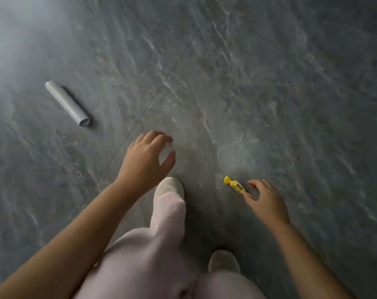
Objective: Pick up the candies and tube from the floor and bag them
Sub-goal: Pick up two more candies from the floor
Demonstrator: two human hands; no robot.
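A grey tube (66, 103) lies on the floor at the upper left, its open end toward me. A yellow wrapped candy (235, 186) rests on the floor at the lower right. My right hand (267, 201) pinches its right twisted end between thumb and index finger. My left hand (147, 160) hovers low over the middle of the floor, fingers curved and apart. A small pale thing with a reddish spot (169, 146) shows between its fingertips and thumb, too blurred to name. No bag is in view.
The floor is dark grey marbled tile (269, 83) with a seam running diagonally. My legs in pale pink trousers (153, 255) and two beige shoes (170, 186) fill the bottom centre, between my two arms.
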